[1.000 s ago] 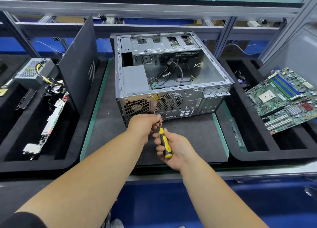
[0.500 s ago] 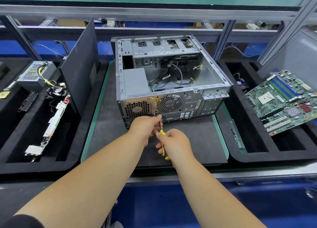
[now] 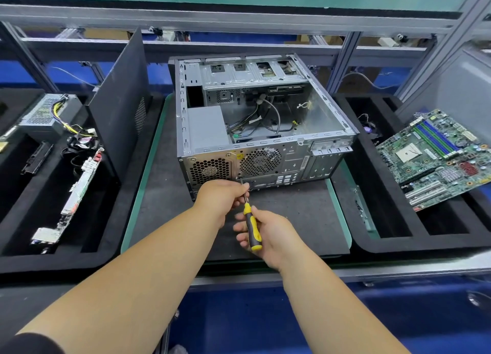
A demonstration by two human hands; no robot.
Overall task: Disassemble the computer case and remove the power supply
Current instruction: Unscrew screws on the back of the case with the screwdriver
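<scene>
— Both hands busy at the near face of the computer case (image 3: 265, 130): left hand (image 3: 220, 196) pinching the shaft of the screwdriver (image 3: 251, 227) close to the tip, right hand (image 3: 265, 232) curled round the yellow-and-black handle.

— And the tip?

— Set against a screw just right of the honeycomb grille, low on the rear panel. Screw itself too small to judge.

— Progress so far?

— Well along. Side panel (image 3: 119, 98) already off, propped upright to the left. Circuit board (image 3: 435, 157) out, lying in the right tray (image 3: 398, 244). Case interior mostly bare, only loose cables.

— Left to do?

— Power supply (image 3: 207, 127) not yet out, sitting in the near-left corner of the case. Probably rear screws first, then lifting out.

— Any change from half a second ago?

— Right hand rolled open toward the camera, showing far more handle than before. Left hand unmoved. Looks like turning, re-gripping between twists.
</scene>
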